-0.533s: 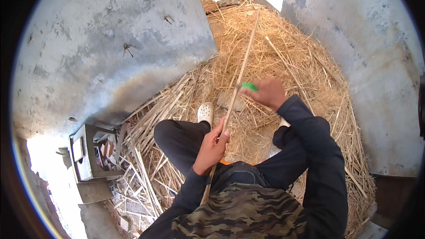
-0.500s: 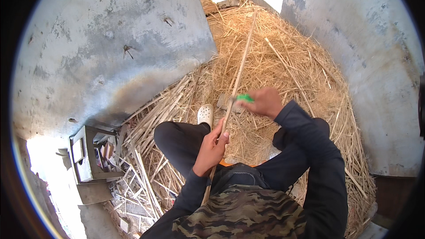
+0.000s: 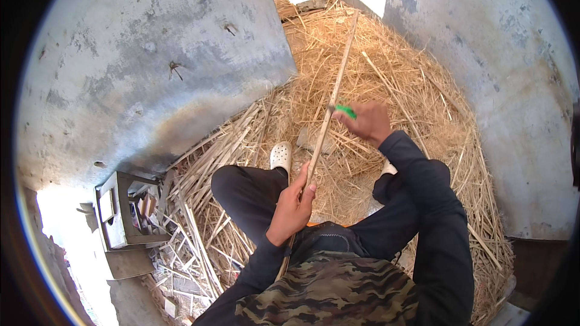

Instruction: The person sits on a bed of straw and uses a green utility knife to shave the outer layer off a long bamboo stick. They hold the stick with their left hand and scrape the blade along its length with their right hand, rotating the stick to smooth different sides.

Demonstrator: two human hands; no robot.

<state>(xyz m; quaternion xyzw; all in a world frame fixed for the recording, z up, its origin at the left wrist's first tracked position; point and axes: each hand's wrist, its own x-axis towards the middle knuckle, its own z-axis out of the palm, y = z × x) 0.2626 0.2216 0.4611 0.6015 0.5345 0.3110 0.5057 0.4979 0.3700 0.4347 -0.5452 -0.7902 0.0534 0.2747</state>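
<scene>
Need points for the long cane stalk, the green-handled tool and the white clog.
long cane stalk (image 3: pixel 337 87), head view, on the bare shaft above the hands.
green-handled tool (image 3: pixel 346 111), head view, on the green handle.
white clog (image 3: pixel 280 156), head view, on its upper.

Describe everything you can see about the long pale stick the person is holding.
The long pale straight stick, cane or reed by its look, is thin, tan and dry. It runs from the person's lap up and away over the straw-covered floor, its far end reaching toward the bright doorway. The left hand wraps its lower part in a closed grip. Higher up, the right hand presses a small green-handled tool against it; the tool's working end is too small to make out. Its lowest end is hidden behind the body.
</scene>
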